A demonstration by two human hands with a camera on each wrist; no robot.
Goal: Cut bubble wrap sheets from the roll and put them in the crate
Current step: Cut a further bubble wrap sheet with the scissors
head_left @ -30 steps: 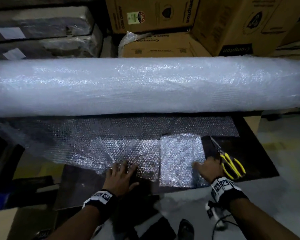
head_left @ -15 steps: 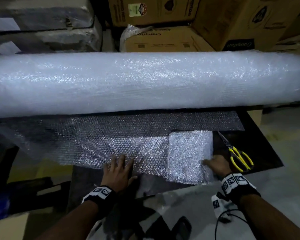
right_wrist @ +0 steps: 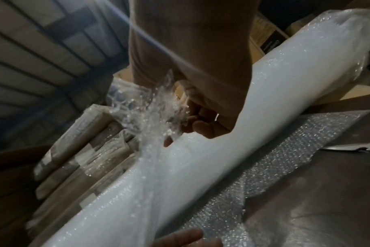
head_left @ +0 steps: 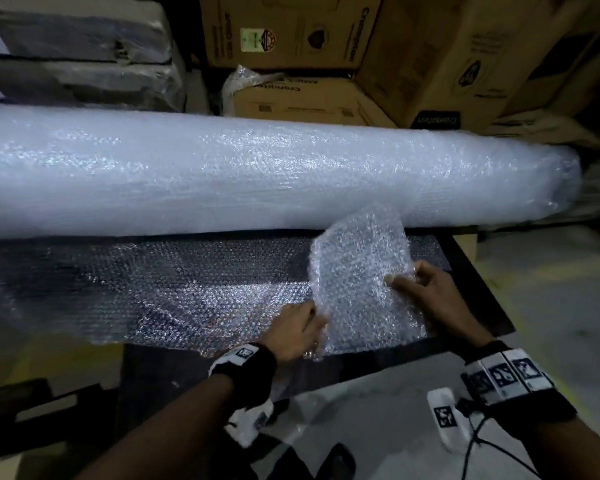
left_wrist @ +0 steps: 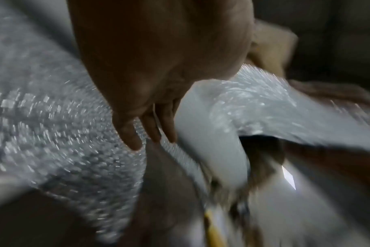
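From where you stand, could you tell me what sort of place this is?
Probably a warehouse or packing storeroom: stacked cardboard cartons, wrapped bundles piled behind, and a long bubble wrap roll laid across the work area.

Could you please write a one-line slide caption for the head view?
Both hands, left hand and right hand, lift a cut bubble wrap sheet before the roll.

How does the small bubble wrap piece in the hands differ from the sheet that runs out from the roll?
The small cut piece is lifted and tilted, held by the left hand and right hand; the unrolled sheet lies flat. The piece is narrow and looks whiter; the sheet is wide. Both are clear bubble wrap.
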